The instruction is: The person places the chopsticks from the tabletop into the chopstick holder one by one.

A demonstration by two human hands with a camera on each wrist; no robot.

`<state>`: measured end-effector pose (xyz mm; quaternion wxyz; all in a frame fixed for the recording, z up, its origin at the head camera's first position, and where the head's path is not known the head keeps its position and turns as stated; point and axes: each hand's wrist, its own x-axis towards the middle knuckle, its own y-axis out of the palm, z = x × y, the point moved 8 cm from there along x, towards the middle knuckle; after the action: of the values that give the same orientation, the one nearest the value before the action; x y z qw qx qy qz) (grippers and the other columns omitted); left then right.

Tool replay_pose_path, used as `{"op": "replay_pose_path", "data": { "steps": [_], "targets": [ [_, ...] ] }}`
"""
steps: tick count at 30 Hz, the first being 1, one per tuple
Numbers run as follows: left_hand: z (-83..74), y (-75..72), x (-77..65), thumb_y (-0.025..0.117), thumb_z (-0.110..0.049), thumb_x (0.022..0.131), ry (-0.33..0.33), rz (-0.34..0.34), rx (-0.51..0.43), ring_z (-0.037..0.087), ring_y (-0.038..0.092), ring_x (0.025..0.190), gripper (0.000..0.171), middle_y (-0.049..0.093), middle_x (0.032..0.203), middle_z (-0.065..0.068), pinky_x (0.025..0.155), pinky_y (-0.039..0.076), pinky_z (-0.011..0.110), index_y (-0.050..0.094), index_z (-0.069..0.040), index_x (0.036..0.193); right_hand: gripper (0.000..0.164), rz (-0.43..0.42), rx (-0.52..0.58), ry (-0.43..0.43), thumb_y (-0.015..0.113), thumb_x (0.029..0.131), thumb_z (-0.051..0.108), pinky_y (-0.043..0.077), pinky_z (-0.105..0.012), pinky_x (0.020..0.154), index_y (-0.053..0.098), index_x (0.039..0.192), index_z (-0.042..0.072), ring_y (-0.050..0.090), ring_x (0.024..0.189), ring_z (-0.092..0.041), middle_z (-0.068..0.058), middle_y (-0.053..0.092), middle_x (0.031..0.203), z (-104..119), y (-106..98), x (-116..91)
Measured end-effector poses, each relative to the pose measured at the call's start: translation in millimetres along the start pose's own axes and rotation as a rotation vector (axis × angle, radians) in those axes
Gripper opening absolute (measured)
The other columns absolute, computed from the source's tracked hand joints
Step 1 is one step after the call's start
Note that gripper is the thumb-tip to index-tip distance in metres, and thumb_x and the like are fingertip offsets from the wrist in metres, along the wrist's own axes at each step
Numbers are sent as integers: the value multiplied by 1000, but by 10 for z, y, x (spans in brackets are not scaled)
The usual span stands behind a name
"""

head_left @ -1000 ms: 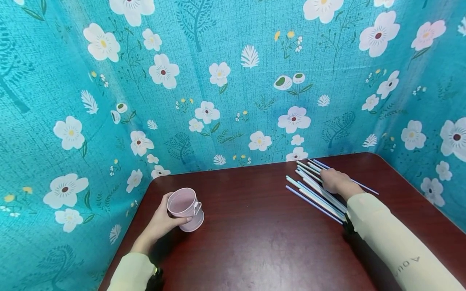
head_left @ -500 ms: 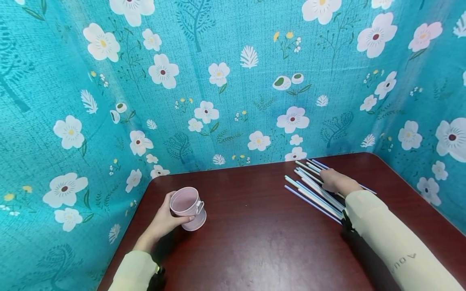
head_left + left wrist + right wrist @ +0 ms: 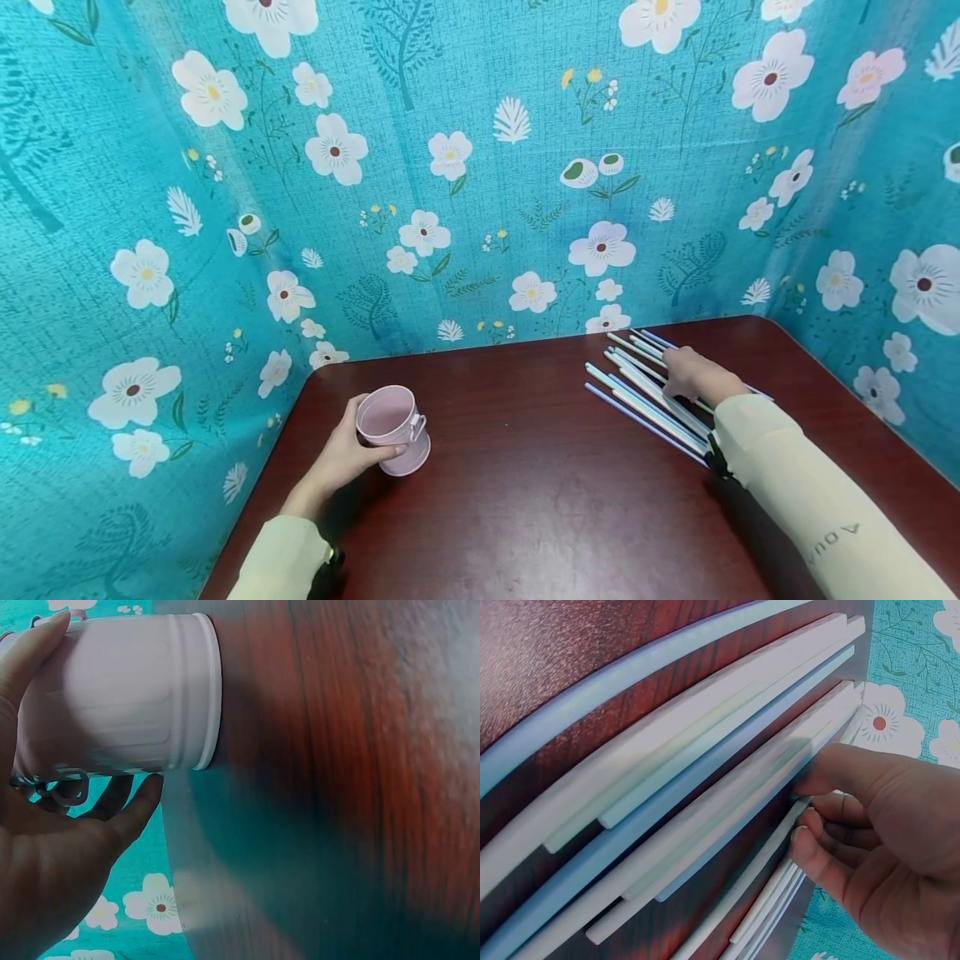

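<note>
Left hand (image 3: 341,454) grasps pink bucket (image 3: 124,694), left of centre in lower half of head frame; thumb across near side, fingers round far side, mouth up, small loop handle at right. Right hand (image 3: 693,377), right side of frame, pinches 1 pale stick (image 3: 744,879) between thumb and fingertips. More white, green, blue sticks (image 3: 720,791) spread diagonally on dark red-brown table (image 3: 510,500). Blue floral cloth (image 3: 480,200) fills upper frame.

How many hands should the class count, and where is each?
2: the left hand holds the pink cup on the table's left side; the right hand is at the sticks on the right.
</note>
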<state>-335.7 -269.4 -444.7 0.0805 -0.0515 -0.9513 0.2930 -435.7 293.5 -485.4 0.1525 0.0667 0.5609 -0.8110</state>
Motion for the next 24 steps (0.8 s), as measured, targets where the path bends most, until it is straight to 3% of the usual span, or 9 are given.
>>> {"op": "replay_pose_path", "data": {
  "steps": [10, 14, 17, 24],
  "targets": [
    [-59, 128, 59, 92, -17, 76, -8, 18, -30, 39, 48, 131, 96, 52, 141, 17, 102, 49, 58, 32, -13, 149, 12, -6, -23, -29, 68, 92, 1, 48, -31, 55, 58, 88, 0, 59, 61, -21, -10, 58, 75, 18, -48, -85],
    [-60, 141, 69, 92, -17, 75, -11, 16, -41, 40, 48, 131, 96, 52, 142, 18, 102, 48, 58, 31, -13, 150, 28, -24, -14, -54, 62, 91, -5, 45, -28, 52, 50, 71, 10, 55, 54, -17, 0, 44, 60, 37, -74, -93],
    [-75, 149, 62, 93, -19, 75, -4, 16, -41, 38, 49, 131, 96, 53, 142, 15, 102, 49, 57, 32, -16, 150, 34, -39, -19, -73, 59, 90, -8, 44, -28, 52, 45, 66, 12, 57, 53, -16, 2, 38, 57, 42, -78, -110],
    [-126, 200, 54, 94, -22, 74, 23, 22, -47, 34, 52, 128, 94, 56, 139, 13, 102, 49, 53, 35, -17, 147, 19, -41, -18, -64, 60, 92, -7, 49, -30, 56, 57, 77, 5, 59, 61, -20, -8, 54, 68, 24, -52, -150]
  ]
}}
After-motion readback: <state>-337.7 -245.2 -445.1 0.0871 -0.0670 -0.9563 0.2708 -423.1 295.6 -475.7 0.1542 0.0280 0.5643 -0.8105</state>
